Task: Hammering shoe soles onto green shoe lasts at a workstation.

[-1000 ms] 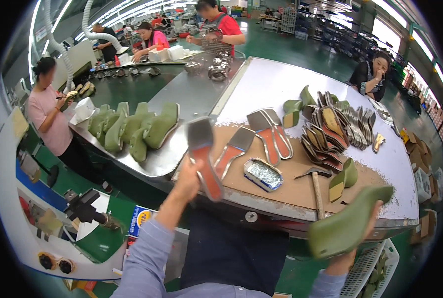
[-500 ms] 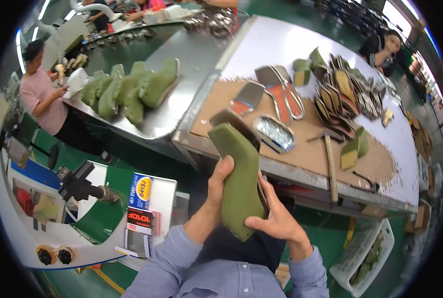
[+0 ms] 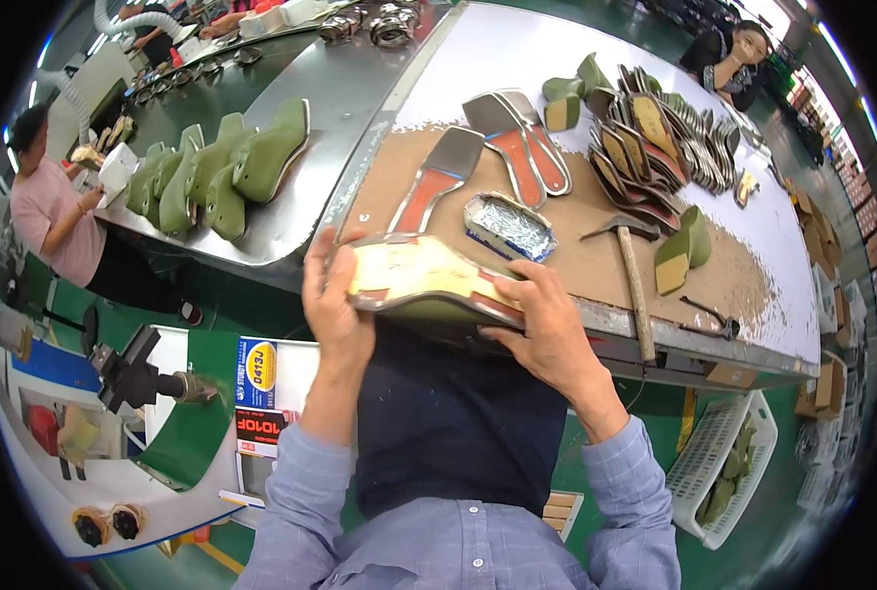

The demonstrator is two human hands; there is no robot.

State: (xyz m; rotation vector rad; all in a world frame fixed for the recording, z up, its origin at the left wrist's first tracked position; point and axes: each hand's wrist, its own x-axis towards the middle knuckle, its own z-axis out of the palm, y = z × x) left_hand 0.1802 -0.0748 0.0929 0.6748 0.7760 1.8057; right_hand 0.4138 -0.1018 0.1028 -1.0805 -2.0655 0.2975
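Observation:
Between both hands I hold a green shoe last, lying crosswise at the table's near edge. Its sole side faces up and carries a pale yellow and reddish-brown insole with a dark rim. My left hand grips one end, and my right hand closes on the other with thumb and fingers. Just beyond lies an open box of small silvery nails. Several loose insoles, grey and orange-red, are spread on the brown board. To the right, a hammer has its handle over the table edge.
More green lasts stand on the metal table at left. A pile of insoles covers the white table's far right. Dark pincers lie near its edge. A machine stands at lower left, a white basket at lower right. Two people are nearby.
The shoe last has turned from upright, green side toward me, to crosswise with its insole side up. My left hand has risen and shifted left; the view has moved slightly.

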